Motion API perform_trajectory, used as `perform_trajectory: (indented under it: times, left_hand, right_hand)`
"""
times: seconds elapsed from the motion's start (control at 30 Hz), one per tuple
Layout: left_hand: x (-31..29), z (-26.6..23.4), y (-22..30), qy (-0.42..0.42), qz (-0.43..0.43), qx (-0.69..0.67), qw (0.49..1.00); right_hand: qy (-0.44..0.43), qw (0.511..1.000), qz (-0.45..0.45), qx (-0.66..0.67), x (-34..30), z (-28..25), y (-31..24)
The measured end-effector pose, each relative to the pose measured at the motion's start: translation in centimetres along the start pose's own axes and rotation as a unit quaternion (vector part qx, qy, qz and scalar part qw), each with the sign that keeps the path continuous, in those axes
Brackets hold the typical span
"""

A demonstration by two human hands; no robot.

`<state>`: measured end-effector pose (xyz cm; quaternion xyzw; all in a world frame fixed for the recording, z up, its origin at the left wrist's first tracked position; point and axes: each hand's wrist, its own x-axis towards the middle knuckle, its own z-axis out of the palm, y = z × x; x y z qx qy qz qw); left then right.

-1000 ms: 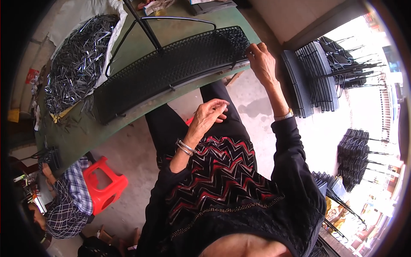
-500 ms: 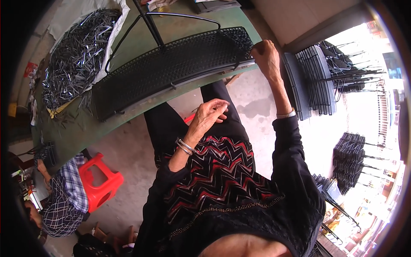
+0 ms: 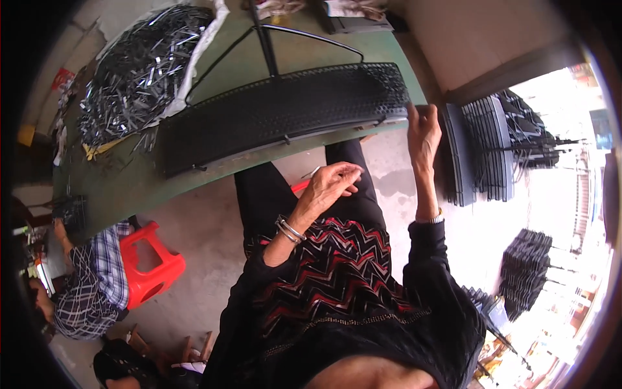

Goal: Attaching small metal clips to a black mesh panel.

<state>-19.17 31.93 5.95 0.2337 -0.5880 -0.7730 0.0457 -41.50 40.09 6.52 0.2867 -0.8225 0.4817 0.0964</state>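
A long black perforated metal panel (image 3: 278, 107) lies along the near edge of the green table (image 3: 123, 194), with a black rod frame (image 3: 267, 52) rising behind it. My right hand (image 3: 424, 133) is at the panel's right end, fingers bent and pressed together; whatever they hold there is hidden. Above my lap, apart from the panel, my left hand (image 3: 327, 188) is half curled with thumb and fingertips drawn together. I cannot make out what is in it. Small dark tabs (image 3: 286, 139) stick out along the panel's near edge.
A white sack (image 3: 206, 48) full of shiny dark strips (image 3: 146, 71) sits at the table's left. Black mesh racks (image 3: 483, 149) lean at the right, with another stack (image 3: 526, 272) below. A person in a checked shirt (image 3: 91, 292) works by a red stool (image 3: 152, 266) at lower left.
The view has shifted, so table and panel appear lower and further right. My right hand remains by the panel's right end, with its fingers bent lower; my left stays curled above my lap.
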Motion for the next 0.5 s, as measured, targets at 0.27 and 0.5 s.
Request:
perform_trajectory:
  times: [0.27,0.5]
  left_hand:
    - [-6.0,-4.6,7.2,0.179,0.155,-0.083,0.968]
    - [-6.8,-21.1,12.0,0.558,0.264,0.069,0.784]
  right_hand:
    - [-0.207,0.973,0.048,0.090,-6.0,2.1,-5.2]
    - [-0.392,0.910,0.010,0.137,-8.7,6.3,-9.3]
